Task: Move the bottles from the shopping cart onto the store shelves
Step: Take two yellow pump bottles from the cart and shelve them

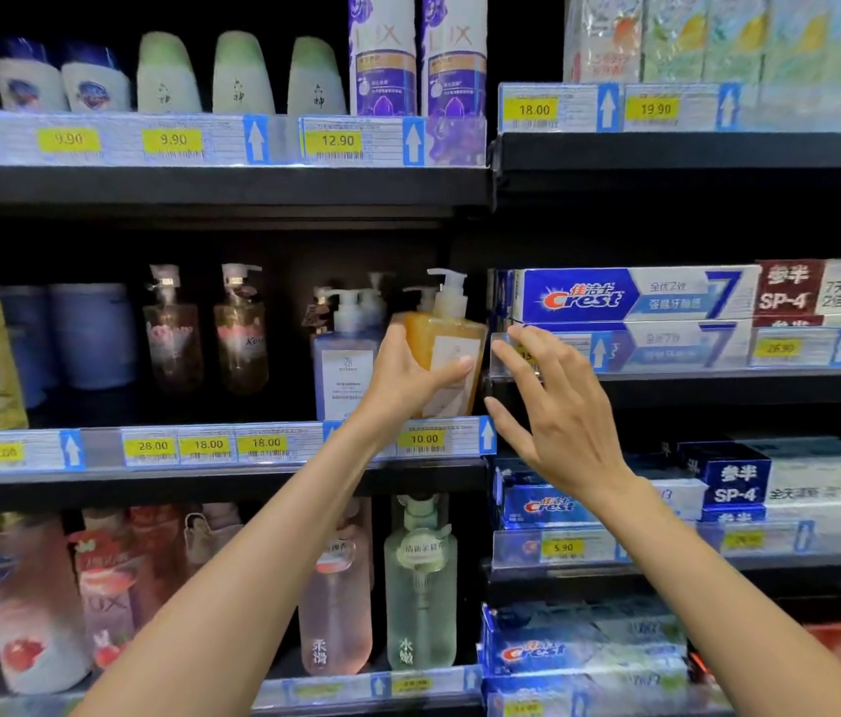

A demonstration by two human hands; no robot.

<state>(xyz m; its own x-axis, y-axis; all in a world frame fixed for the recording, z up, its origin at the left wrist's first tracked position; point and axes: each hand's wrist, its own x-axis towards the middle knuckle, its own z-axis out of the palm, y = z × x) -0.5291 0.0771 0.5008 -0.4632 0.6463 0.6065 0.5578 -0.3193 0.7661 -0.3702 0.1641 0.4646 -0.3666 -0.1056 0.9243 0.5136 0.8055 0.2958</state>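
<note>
Bottle under handling: an amber pump bottle point(441, 349), upright at the right end of the middle shelf point(211, 481), above the 10.00 price tag point(424, 439). Fingers point(452, 369) of the left hand point(408, 377) wrap its front and left side, thumb across the label, a closed grip that appears meant to steady it while it settles. Right hand point(558, 406) is beside the bottle and not touching it, its fingers point(516, 362) spread wide and holding nothing, probably ready to guard against tipping. Just to the left stands a pale blue pump bottle point(343, 354). To the right, Crest toothpaste boxes point(630, 297) fill the neighbouring bay. Whether the base already rests on the shelf cannot be told.
</note>
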